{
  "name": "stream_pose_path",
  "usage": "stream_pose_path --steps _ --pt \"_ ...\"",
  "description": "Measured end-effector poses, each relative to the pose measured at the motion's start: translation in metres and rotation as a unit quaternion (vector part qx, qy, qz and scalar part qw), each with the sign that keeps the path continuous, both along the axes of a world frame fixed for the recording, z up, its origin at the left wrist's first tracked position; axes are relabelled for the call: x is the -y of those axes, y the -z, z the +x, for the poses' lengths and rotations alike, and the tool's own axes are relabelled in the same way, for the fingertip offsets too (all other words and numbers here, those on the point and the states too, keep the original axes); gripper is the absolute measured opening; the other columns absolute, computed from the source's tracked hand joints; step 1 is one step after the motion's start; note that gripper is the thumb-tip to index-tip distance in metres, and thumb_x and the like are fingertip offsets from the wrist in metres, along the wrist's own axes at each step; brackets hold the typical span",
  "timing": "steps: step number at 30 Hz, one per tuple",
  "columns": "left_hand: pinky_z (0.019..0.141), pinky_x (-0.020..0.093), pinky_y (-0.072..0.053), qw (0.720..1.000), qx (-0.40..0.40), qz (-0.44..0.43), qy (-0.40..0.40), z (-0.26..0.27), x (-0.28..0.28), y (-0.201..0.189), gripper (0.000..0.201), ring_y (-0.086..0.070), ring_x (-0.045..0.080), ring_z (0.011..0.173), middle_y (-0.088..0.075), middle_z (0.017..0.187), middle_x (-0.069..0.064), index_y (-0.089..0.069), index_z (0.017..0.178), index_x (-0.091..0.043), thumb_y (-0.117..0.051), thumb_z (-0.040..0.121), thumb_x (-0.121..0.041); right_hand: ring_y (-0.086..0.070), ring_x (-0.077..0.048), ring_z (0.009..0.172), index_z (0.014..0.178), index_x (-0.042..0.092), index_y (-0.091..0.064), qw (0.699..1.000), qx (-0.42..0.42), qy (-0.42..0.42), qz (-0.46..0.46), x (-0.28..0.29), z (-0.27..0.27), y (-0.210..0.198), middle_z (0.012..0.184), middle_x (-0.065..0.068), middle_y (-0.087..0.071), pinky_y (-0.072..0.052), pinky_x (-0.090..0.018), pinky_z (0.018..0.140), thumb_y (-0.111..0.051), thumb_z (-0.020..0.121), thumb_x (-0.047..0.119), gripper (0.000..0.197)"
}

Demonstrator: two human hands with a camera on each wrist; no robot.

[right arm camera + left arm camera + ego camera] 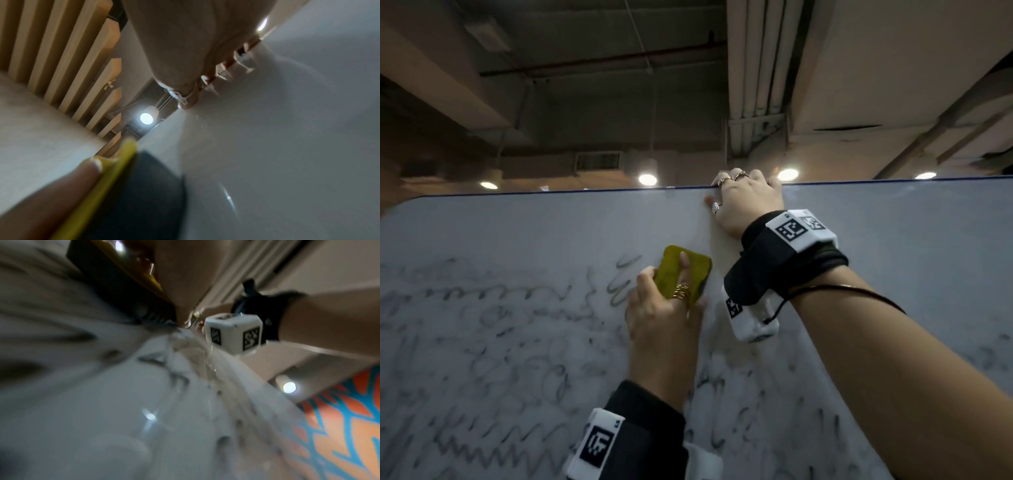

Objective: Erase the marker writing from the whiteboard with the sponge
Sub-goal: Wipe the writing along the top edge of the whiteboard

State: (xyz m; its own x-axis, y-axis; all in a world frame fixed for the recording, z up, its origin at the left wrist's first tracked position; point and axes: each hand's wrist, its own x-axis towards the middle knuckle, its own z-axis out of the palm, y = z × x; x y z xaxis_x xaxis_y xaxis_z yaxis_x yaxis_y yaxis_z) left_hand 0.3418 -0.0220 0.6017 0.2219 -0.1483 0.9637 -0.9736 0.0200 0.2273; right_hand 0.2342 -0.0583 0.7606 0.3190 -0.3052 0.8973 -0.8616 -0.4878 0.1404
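- A large white glossy whiteboard (893, 260) with a thin dark top edge and a rounded upper left corner stood upright and served as the bearing surface.
- Smeared grey-black marker scribbles (493, 346) covered its lower and left areas; the strip below the top edge was free of marks.
- A yellow rectangular sponge with a dark underside (685, 272) lay flat against the board, just above the scribbles, with the left hand (664, 315) pressing it.
- The right hand (748, 202) gripped the top edge, fingers hooked over it and thumb on the face.
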Motion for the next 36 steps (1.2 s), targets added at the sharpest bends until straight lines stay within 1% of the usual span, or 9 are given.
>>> stream_pose_path --steps 4,7,10,14,18,24,30,34,36 --pt "0.082 0.046 -0.051 0.996 0.084 -0.005 0.001 0.013 -0.003 0.008 0.051 -0.045 0.034 0.1 -0.045 0.12 0.017 -0.044 0.139 -0.026 -0.043 0.091 -0.044 -0.039 -0.028 0.124 0.124 0.016 -0.051 1.0 -0.006 0.001 0.027 -0.005 0.018 -0.01 0.13 -0.007 -0.05 -0.029 -0.04 0.099 -0.031 0.096 0.031 0.038" --pt "0.085 0.045 -0.049 0.998 0.049 -0.036 0.006 0.037 -0.009 0.012 0.052 -0.037 0.029 0.104 -0.041 0.123 0.015 -0.038 0.141 -0.029 -0.05 0.091 -0.042 -0.044 -0.028 0.122 0.122 0.017 -0.052 0.999 -0.022 -0.026 0.033 -0.011 0.05 -0.013 0.129 -0.007 -0.052 -0.027 -0.039 0.101 -0.028 0.097 0.032 0.038" --pt "0.074 0.046 -0.051 0.998 0.023 -0.049 -0.013 0.054 -0.009 0.014 0.052 -0.04 0.032 0.095 -0.044 0.114 0.016 -0.042 0.14 -0.027 -0.043 0.089 -0.041 -0.044 -0.026 0.121 0.122 0.016 -0.051 0.999 -0.028 -0.024 0.013 -0.015 0.078 -0.002 0.127 -0.005 -0.055 -0.022 -0.043 0.103 -0.028 0.097 0.037 0.04" --pt "0.061 0.044 -0.054 0.997 0.019 -0.069 -0.018 0.057 0.004 0.011 0.081 -0.043 0.032 0.088 -0.049 0.109 0.018 -0.039 0.138 -0.028 -0.073 0.065 -0.016 -0.038 -0.025 0.122 0.123 0.016 -0.05 0.999 0.001 -0.032 -0.035 -0.005 0.085 0.006 0.126 -0.003 -0.051 -0.019 -0.042 0.103 -0.028 0.097 0.042 0.042" --pt "0.062 0.041 -0.053 0.993 0.089 -0.074 -0.04 0.078 -0.002 0.006 0.058 -0.041 0.028 0.088 -0.049 0.112 0.015 -0.039 0.138 -0.03 -0.042 0.081 -0.043 -0.035 -0.023 0.126 0.127 0.018 -0.045 0.999 -0.003 -0.036 -0.024 -0.007 0.084 0.001 0.129 -0.001 -0.049 -0.019 -0.04 0.104 -0.026 0.098 0.047 0.045" --pt "0.07 0.043 -0.051 0.992 0.07 -0.076 -0.068 0.114 -0.012 0.007 0.063 -0.042 0.031 0.091 -0.043 0.112 0.015 -0.046 0.14 -0.028 -0.025 0.091 -0.059 -0.036 -0.023 0.126 0.128 0.022 -0.045 1.0 -0.01 -0.012 -0.013 -0.009 0.082 -0.003 0.13 0.0 -0.05 -0.021 -0.038 0.103 -0.031 0.097 0.05 0.044" --pt "0.063 0.045 -0.052 0.997 0.003 -0.07 -0.042 0.088 -0.007 0.004 0.061 -0.043 0.032 0.091 -0.044 0.112 0.017 -0.047 0.14 -0.022 -0.048 0.084 -0.047 -0.036 -0.024 0.126 0.127 0.023 -0.047 1.0 0.009 -0.007 -0.001 -0.013 0.084 0.0 0.129 -0.001 -0.051 -0.021 -0.038 0.103 -0.03 0.096 0.051 0.044" --pt "0.06 0.041 -0.052 0.99 0.105 -0.072 -0.055 0.104 -0.014 0.0 0.06 -0.042 0.028 0.091 -0.047 0.112 0.015 -0.046 0.138 -0.029 -0.056 0.081 -0.046 -0.036 -0.024 0.126 0.127 0.023 -0.047 1.0 0.018 -0.004 0.01 -0.014 0.084 0.0 0.129 -0.001 -0.052 -0.02 -0.037 0.104 -0.032 0.096 0.051 0.044" --pt "0.056 0.041 -0.053 0.987 0.126 -0.07 -0.066 0.13 -0.023 -0.002 0.07 -0.048 0.031 0.088 -0.051 0.108 0.016 -0.041 0.136 -0.027 -0.071 0.074 -0.04 -0.036 -0.023 0.126 0.126 0.024 -0.047 1.0 0.02 0.0 0.009 -0.012 0.084 0.0 0.131 -0.001 -0.051 -0.02 -0.037 0.104 -0.033 0.095 0.051 0.044"
